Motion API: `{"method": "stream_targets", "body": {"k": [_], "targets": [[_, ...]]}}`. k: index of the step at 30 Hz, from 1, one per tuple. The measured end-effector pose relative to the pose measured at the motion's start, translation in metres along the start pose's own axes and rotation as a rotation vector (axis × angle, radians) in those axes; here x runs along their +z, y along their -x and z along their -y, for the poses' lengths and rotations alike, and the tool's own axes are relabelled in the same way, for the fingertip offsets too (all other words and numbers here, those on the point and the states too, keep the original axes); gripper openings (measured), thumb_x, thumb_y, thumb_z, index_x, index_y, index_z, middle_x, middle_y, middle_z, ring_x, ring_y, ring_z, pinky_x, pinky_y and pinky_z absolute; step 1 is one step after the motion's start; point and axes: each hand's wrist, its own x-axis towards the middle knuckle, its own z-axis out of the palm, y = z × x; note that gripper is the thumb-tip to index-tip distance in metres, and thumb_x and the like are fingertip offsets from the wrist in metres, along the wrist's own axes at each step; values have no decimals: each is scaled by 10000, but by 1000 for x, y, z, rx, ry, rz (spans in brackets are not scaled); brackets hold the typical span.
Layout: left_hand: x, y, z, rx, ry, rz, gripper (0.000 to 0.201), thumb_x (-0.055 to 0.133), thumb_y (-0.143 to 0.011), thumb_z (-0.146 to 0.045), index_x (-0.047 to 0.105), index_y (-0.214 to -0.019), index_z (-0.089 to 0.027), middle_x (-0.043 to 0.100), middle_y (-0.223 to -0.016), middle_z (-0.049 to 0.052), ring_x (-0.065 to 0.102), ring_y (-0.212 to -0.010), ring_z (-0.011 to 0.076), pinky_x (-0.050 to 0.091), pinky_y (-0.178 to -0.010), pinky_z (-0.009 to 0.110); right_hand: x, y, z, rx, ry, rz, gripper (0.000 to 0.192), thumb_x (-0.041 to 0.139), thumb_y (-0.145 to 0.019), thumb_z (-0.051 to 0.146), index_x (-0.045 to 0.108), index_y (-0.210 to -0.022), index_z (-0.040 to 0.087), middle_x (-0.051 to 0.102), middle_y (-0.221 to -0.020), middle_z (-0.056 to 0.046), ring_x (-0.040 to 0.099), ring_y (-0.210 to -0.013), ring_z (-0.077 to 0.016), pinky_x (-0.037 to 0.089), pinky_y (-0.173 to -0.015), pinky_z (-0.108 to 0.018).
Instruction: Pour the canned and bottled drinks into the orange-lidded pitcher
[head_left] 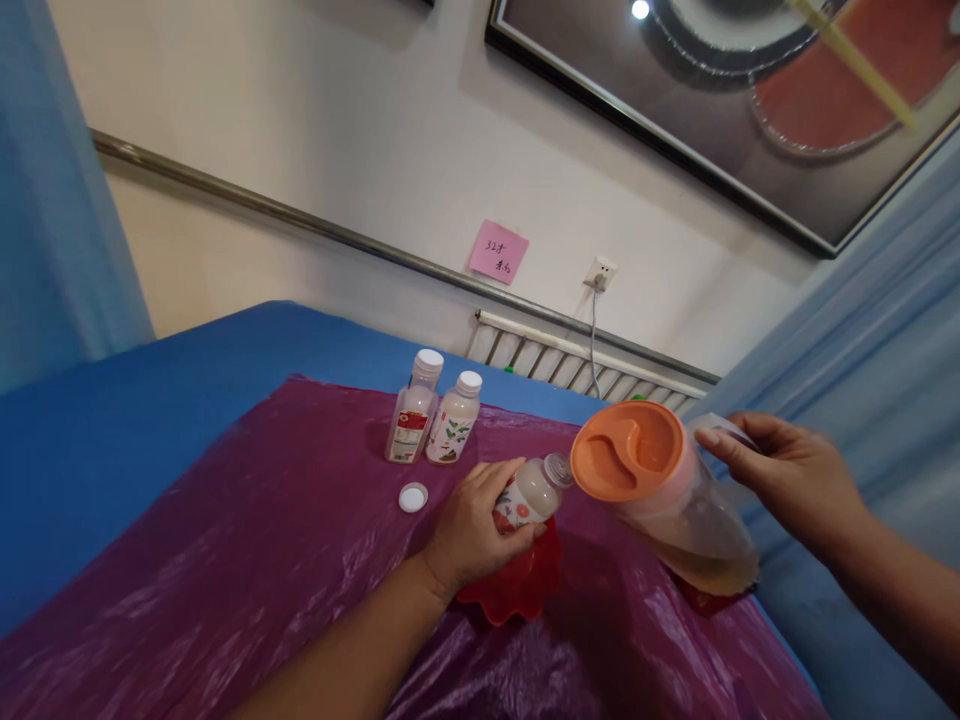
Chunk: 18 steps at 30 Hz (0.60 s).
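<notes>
Tilting the open bottle (534, 490) over the red bowl (517, 590), my left hand (472, 530) wraps it, hiding its label. My right hand (787, 480) grips the pitcher (667, 490) handle, mostly hidden, beside that bowl.

A pink sticky note (498, 251) on the wall, upper middle of the frame, bears handwritten marks beginning "32", the rest unreadable; the bottle labels (409, 435) are too small to read.

Pitcher lid (627, 450): orange. Bowl (517, 590): red. Plastic sheet (262, 560): magenta. Tabletop (150, 400): blue. Bottle caps (430, 360): white. Wall note (498, 251): pink. Curtains (885, 330): pale blue.
</notes>
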Motion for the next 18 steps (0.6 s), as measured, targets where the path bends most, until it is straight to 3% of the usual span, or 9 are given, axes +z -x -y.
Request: {"method": "stream_targets", "body": {"k": [5, 18], "targets": [[1, 1, 0, -2, -5, -6, 668, 784, -719, -258, 580, -1355, -235, 701, -1280, 98, 655, -1166, 307, 529, -1037, 514, 0, -1, -2, 2, 0, -2, 547, 786, -611, 751, 669, -601, 217, 506, -554, 19, 431, -550, -136, 352, -494, -253], [0, -1, 0, 1, -5, 0, 656, 764, -729, -265, 573, -1356, -256, 703, -1274, 92, 658, -1168, 313, 527, -1027, 540, 0, 1, 3, -35, 6, -10, 571, 776, -623, 765, 642, -564, 213, 473, -517, 23, 406, -507, -121, 331, -463, -248]]}}
